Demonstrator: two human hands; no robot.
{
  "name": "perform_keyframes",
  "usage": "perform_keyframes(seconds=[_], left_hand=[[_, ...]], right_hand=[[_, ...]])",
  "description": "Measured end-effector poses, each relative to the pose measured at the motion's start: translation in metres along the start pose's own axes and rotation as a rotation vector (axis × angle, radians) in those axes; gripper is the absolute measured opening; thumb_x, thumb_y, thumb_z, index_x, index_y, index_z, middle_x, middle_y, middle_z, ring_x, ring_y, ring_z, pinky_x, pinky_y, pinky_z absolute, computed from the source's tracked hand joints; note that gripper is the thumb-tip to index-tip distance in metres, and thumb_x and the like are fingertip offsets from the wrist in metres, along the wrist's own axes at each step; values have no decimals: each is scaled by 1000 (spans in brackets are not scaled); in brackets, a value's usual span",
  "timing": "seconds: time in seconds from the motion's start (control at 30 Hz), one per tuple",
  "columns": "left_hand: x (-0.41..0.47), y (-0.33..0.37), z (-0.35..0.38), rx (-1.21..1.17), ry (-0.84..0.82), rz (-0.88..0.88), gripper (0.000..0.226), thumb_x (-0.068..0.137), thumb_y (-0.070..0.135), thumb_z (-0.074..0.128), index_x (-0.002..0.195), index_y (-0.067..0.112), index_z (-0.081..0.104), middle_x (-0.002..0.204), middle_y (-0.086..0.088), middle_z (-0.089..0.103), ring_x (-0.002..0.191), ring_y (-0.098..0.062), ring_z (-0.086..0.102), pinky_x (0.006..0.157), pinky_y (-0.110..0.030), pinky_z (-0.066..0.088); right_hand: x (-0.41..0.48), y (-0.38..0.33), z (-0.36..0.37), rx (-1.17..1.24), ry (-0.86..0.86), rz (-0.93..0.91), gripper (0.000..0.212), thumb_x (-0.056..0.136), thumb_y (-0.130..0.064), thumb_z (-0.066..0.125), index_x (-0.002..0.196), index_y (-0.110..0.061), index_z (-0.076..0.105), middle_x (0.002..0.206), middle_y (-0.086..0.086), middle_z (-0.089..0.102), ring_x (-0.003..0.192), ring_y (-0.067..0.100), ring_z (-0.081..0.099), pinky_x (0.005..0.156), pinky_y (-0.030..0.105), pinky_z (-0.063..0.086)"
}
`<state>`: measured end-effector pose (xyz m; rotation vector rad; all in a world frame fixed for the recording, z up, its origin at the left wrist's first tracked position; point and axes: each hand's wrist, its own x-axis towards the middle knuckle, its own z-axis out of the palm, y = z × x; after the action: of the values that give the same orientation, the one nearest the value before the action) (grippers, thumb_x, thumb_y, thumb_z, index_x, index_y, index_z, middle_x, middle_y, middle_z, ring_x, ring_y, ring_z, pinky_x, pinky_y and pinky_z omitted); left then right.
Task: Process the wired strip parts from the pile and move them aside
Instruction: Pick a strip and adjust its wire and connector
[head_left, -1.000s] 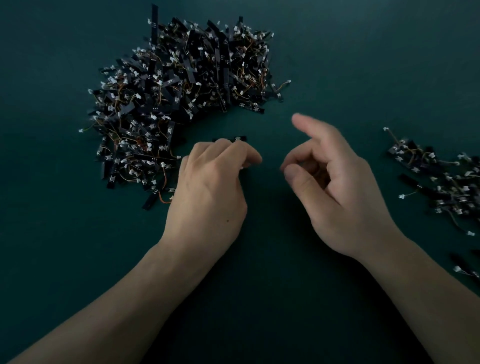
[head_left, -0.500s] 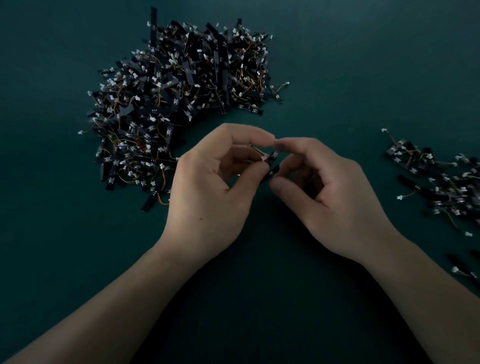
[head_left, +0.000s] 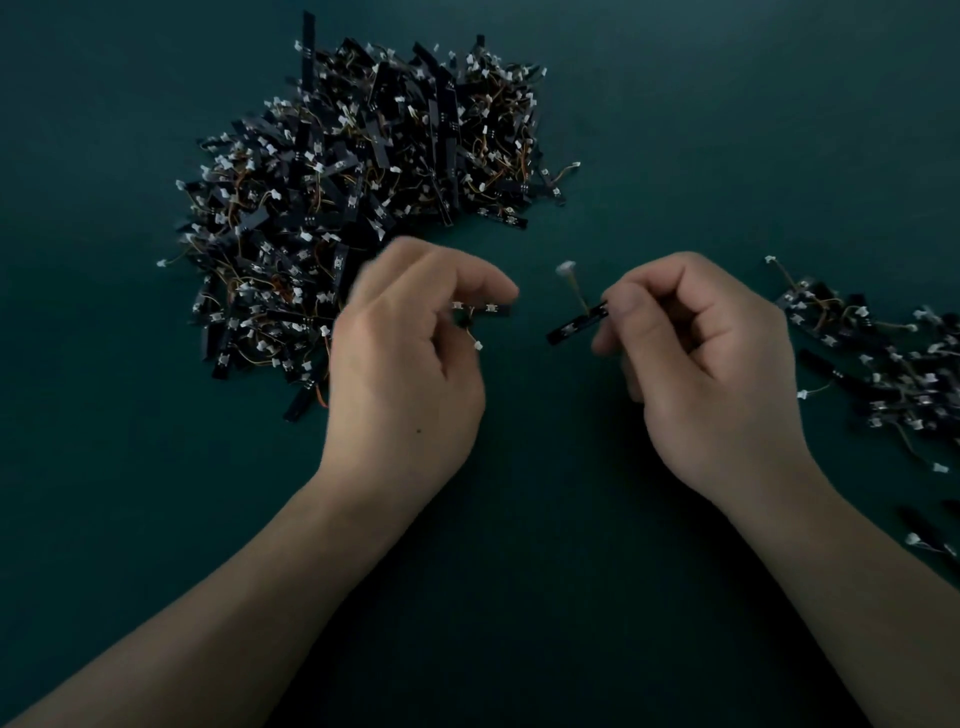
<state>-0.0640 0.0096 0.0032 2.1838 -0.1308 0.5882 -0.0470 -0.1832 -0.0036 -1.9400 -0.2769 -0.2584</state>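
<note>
A big pile (head_left: 363, 197) of black strip parts with thin wires and white connectors lies at the upper left of the dark green table. My left hand (head_left: 410, 374) pinches one small black strip part (head_left: 485, 310), its wire and white connector dangling below. My right hand (head_left: 696, 374) pinches a second black strip part (head_left: 574, 325) by one end, and its wire with a white connector sticks upward. The two parts are apart, above the table between the piles.
A smaller heap of strip parts (head_left: 893, 364) spreads along the right edge, with a few loose ones (head_left: 930, 540) nearer to me. The green table surface (head_left: 519, 545) lies under my forearms.
My left hand lifted a part from the table, both hands met at it, and now they have pulled apart, each holding a separate strip part.
</note>
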Motion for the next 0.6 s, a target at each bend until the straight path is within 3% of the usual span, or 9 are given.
perform_keyframes(seconds=[0.07, 0.13, 0.27, 0.33, 0.4, 0.47, 0.53, 0.6], left_hand=[[3, 0, -4, 187, 64, -17, 60, 72, -15, 45, 100, 29, 75, 125, 12, 60, 122, -16, 50, 101, -35, 34], [3, 1, -5, 313, 32, 43, 61, 67, -7, 46, 101, 33, 75, 136, 14, 59, 132, -21, 46, 97, -40, 24], [-8, 13, 1, 176, -124, 102, 28, 87, 22, 54, 108, 30, 71, 107, 21, 67, 108, -8, 59, 89, -39, 25], [-13, 17, 4, 109, -157, 102, 16, 98, 32, 55, 102, 29, 70, 94, 22, 66, 95, -3, 60, 90, -39, 30], [-12, 18, 5, 20, -159, 84, 11, 101, 27, 60, 93, 28, 67, 81, 20, 64, 81, -4, 61, 88, -38, 40], [-9, 16, 3, -102, -147, 48, 15, 102, 18, 62, 87, 22, 66, 73, 14, 62, 71, -9, 60, 75, -28, 45], [-6, 14, 1, -168, -140, 10, 18, 101, 14, 61, 84, 16, 65, 68, 12, 58, 64, -7, 55, 63, -16, 40], [-4, 12, 1, -207, -165, -36, 20, 101, 13, 60, 81, 17, 62, 63, 14, 51, 58, -6, 48, 57, -13, 34]], right_hand=[[1, 1, 0, 12, 5, -15, 18, 107, -29, 57, 92, -33, 64, 78, -7, 71, 51, 19, 54, 47, 28, 44], [1, 1, 0, 10, 2, -34, 16, 108, -30, 57, 94, -32, 64, 79, -6, 71, 52, 18, 56, 49, 26, 43], [-4, -2, -2, 59, 40, -100, 14, 108, -28, 56, 98, -30, 66, 76, -6, 68, 56, 15, 59, 54, 20, 43], [-5, -3, -2, 78, 20, -116, 14, 108, -28, 56, 99, -30, 65, 76, -7, 68, 57, 13, 61, 55, 19, 44], [-5, -3, -2, 81, -11, -107, 14, 108, -29, 56, 97, -28, 65, 75, -7, 68, 57, 12, 61, 56, 17, 43], [-4, -4, -2, 73, -43, -83, 15, 107, -29, 55, 94, -26, 64, 75, -6, 69, 55, 11, 59, 55, 17, 42], [-3, -4, -2, 53, -117, -45, 17, 106, -31, 55, 92, -28, 64, 75, -4, 70, 53, 12, 58, 51, 19, 42], [-3, -4, -2, 12, -216, -24, 20, 106, -35, 52, 91, -30, 65, 75, -6, 71, 51, 16, 56, 47, 27, 43]])
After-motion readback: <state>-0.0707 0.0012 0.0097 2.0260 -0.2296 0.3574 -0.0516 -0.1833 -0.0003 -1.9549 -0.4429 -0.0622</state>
